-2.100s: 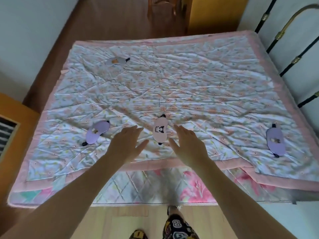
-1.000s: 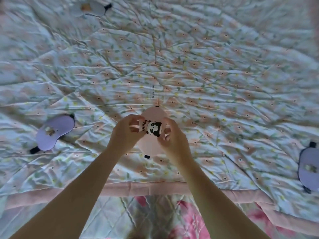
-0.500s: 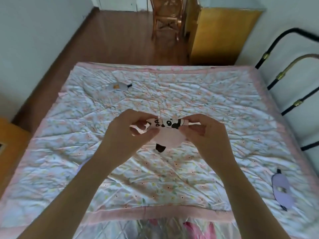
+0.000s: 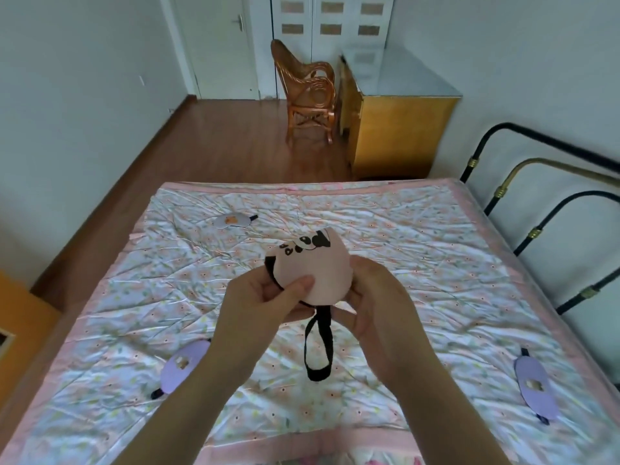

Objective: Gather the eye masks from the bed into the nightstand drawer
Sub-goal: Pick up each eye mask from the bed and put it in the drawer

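Both hands hold a pink panda eye mask (image 4: 312,273) above the bed (image 4: 419,263). The mask is folded over, and its black strap (image 4: 318,347) dangles below. My left hand (image 4: 261,303) pinches the mask's left side, my right hand (image 4: 372,300) grips its right side. A purple eye mask (image 4: 183,365) lies on the quilt at the near left, partly behind my left forearm. Another purple eye mask (image 4: 536,387) lies at the near right. A grey eye mask (image 4: 231,220) rests at the far left of the bed.
A black and brass metal bedstead (image 4: 550,209) runs along the bed's right side. A yellow wooden cabinet (image 4: 399,129) and a wicker chair (image 4: 307,95) stand beyond the bed. An orange piece of furniture (image 4: 20,313) shows at the left edge. Brown wood floor lies to the left.
Both hands reached to the panda mask, picked it off the quilt and lifted it. It went from stretched flat to folded over, strap hanging. The view rose toward the room.
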